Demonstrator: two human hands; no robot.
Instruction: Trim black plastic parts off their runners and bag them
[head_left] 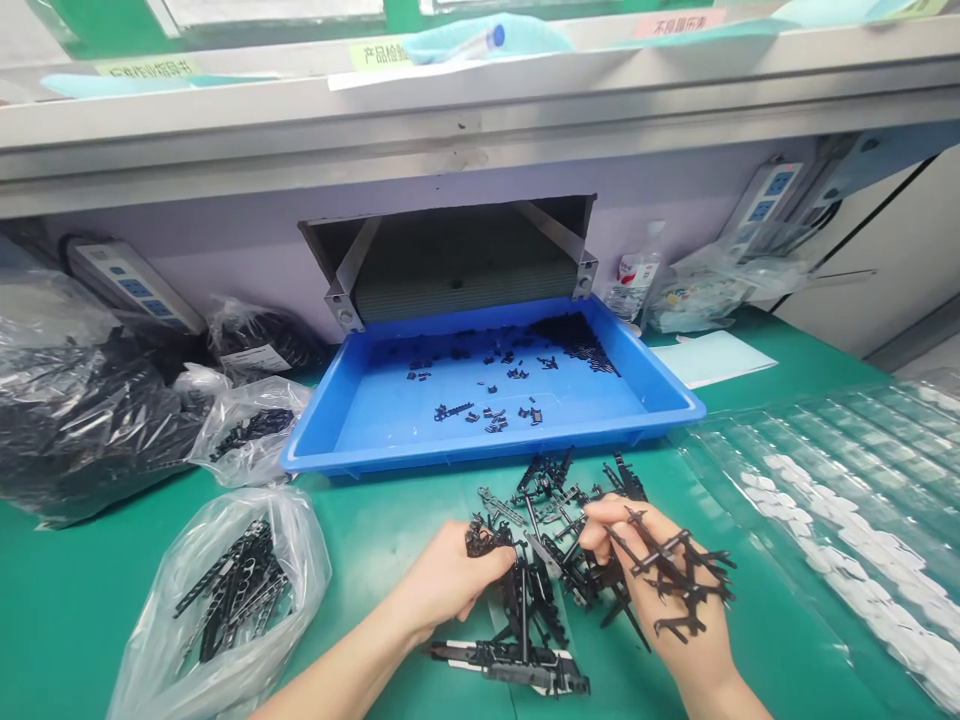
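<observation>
Black plastic parts (551, 500) lie in a loose pile on the green table, between and beyond my hands. My left hand (454, 575) is closed round a bunch of small black parts, which stick out past the thumb and fingertips. Just below it are longer black pieces (517, 665), one with a white strip. My right hand (660, 580) is at the right side of the pile, fingers bent round several thin branched black parts (679, 570) that lie across the fingers and palm. Its fingertips touch the edge of the pile.
A blue tray (487, 460) with scattered black bits stands behind the pile, below a conveyor opening (465, 260). Open plastic bags of black parts (240, 590) are on the left. Clear trays with white pieces (847, 540) lie right. A bottle (636, 270) stands behind.
</observation>
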